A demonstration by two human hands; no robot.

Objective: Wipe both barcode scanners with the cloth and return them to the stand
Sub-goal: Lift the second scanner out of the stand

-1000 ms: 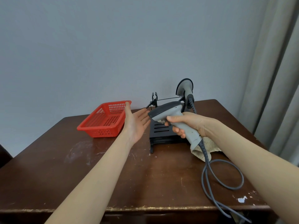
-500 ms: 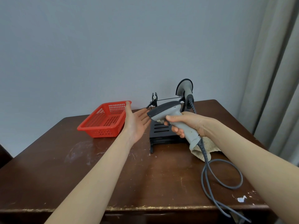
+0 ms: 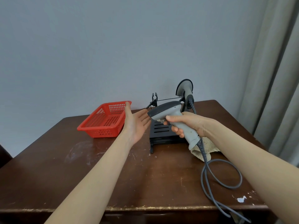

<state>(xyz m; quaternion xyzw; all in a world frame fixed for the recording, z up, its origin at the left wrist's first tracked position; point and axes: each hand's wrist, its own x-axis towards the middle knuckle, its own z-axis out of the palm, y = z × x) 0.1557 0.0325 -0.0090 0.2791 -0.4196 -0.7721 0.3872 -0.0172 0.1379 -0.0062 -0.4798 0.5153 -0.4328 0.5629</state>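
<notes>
- The right grip (image 3: 189, 125) (a bare hand) is clenched round the handle of a grey barcode scanner (image 3: 169, 110). It holds the scanner in the air over the black stand (image 3: 161, 135), with the dark head pointing toward the left edge of the table (image 3: 113, 175).
- The left grip (image 3: 137, 123) is released, fingers straight and palm turned toward the scanner's head. It is just beside the head, but I cannot tell whether they touch.
- The second scanner (image 3: 185, 89) sits upright on the stand's far right side, close to the far edge.
- A beige cloth (image 3: 212, 147) lies crumpled right of the stand, partly hidden by the right wrist.
- The held scanner's grey cable (image 3: 203, 151) drops across the cloth, loops toward the near right corner and runs off the near edge.
- A red basket (image 3: 105, 122) sits toward the far left corner, apart from the stand. Scuffed wood spreads from it to the near edge.
- A curtain (image 3: 275, 78) hangs beyond the right edge.
</notes>
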